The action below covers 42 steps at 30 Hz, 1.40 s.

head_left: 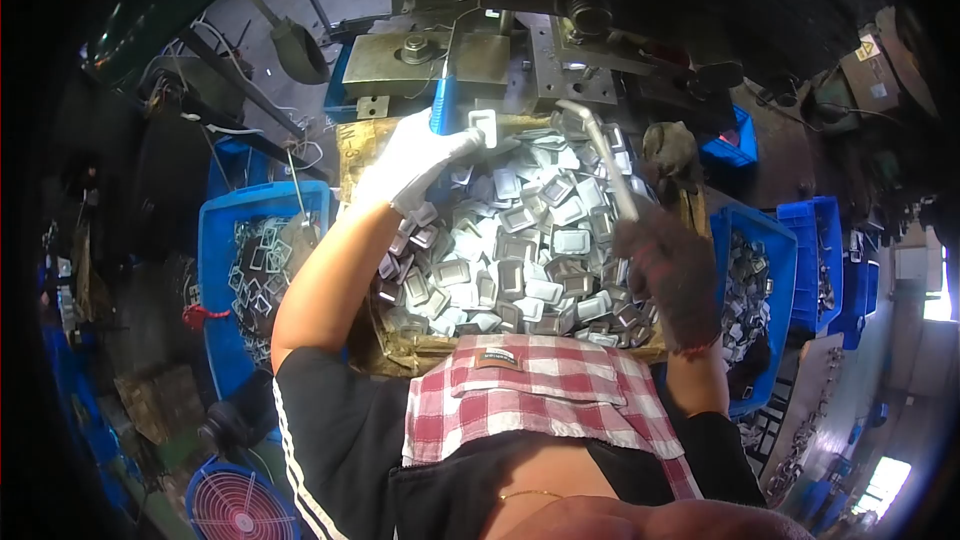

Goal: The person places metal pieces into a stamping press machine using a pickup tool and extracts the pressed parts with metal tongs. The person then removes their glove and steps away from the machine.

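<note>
My left hand, in a white glove, is closed around the blue handle of a thin-shafted tool. Its shaft points up toward the machine; its tip is hard to make out. At that hand's thumb is a small rectangular metal part, seemingly pinched there. My right hand, in a dark glove, is wrapped around the lower end of a bent metal rod. Below and between both hands lies a heap of small tray-shaped metal parts in a wooden-edged box.
A press machine with a bolted steel block and a drilled plate stands ahead. Blue bins of metal parts flank the box. A dark cloth-like bundle sits at its right rim. A blue fan stands lower left.
</note>
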Each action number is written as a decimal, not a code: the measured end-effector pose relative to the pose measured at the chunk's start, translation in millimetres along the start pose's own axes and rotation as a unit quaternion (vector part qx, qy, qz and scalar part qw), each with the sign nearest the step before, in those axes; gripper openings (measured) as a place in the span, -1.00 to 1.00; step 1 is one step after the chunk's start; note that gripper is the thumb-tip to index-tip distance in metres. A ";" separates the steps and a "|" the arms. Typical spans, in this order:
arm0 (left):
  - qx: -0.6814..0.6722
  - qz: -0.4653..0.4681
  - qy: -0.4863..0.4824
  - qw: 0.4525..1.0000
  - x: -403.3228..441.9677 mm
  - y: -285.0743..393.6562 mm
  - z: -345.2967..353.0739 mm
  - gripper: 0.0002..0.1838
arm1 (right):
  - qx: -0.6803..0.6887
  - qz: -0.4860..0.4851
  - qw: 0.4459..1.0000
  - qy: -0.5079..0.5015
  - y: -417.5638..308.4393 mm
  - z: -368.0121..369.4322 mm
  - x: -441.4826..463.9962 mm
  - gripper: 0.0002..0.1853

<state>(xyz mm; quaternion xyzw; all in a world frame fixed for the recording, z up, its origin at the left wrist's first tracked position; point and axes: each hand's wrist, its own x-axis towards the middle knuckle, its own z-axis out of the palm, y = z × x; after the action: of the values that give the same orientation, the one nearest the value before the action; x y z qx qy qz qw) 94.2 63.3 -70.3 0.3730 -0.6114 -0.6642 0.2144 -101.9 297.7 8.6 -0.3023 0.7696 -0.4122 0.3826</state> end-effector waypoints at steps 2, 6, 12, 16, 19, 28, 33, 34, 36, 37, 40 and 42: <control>-0.017 -0.019 0.000 1.000 4.3 -5.8 2.2 -0.69 | 0.046 0.004 0.997 -0.058 7.5 10.0 -11.6 -0.60; -0.021 -0.040 -0.015 0.999 5.6 -4.6 3.7 -0.68 | 0.071 -0.018 0.993 -0.095 10.1 21.6 -17.2 -0.59; -0.130 -0.026 -0.054 0.990 -4.4 3.1 11.2 -0.66 | 0.034 -0.051 0.992 -0.107 15.8 25.3 -11.0 -0.60; -0.187 -0.048 -0.071 0.979 -6.8 -3.9 9.6 -0.68 | -0.002 -0.073 0.992 -0.103 21.5 25.6 -10.3 -0.61; -0.102 -0.072 -0.067 0.990 -1.3 -11.6 0.4 -0.69 | 0.002 -0.103 0.990 -0.095 26.0 26.4 -9.1 -0.61; 0.572 0.048 -0.055 0.817 32.6 43.5 -7.2 -0.60 | -0.051 -0.041 0.996 0.061 24.5 -2.7 -10.4 -0.62; 0.636 0.088 -0.096 0.760 75.1 70.5 15.5 -0.63 | -0.033 -0.111 0.988 0.100 23.8 -12.9 3.6 -0.63; 0.636 0.060 -0.120 0.760 84.3 77.2 24.7 -0.64 | -0.040 -0.120 0.986 0.107 20.5 -12.2 8.9 -0.64; 0.627 0.066 -0.084 0.772 91.8 79.3 27.2 -0.69 | -0.062 -0.140 0.981 0.118 14.0 -10.6 21.2 -0.67; 0.622 0.068 -0.065 0.778 93.7 79.6 28.1 -0.71 | -0.076 -0.159 0.977 0.122 12.4 -9.1 29.4 -0.68; 0.538 0.144 0.083 0.826 77.6 47.7 26.2 -0.67 | -0.141 -0.237 0.952 0.135 12.5 -6.8 53.8 -0.72; 0.490 0.164 0.089 0.851 60.9 27.9 26.2 -0.64 | -0.180 -0.276 0.934 0.137 14.0 -4.9 68.6 -0.73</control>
<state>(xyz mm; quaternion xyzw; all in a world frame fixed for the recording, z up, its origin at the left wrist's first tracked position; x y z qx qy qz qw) 31.2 30.7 -58.0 0.3813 -0.8883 -0.1976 0.1630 -144.1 252.8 -25.0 -0.5073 0.7621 -0.3934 0.0837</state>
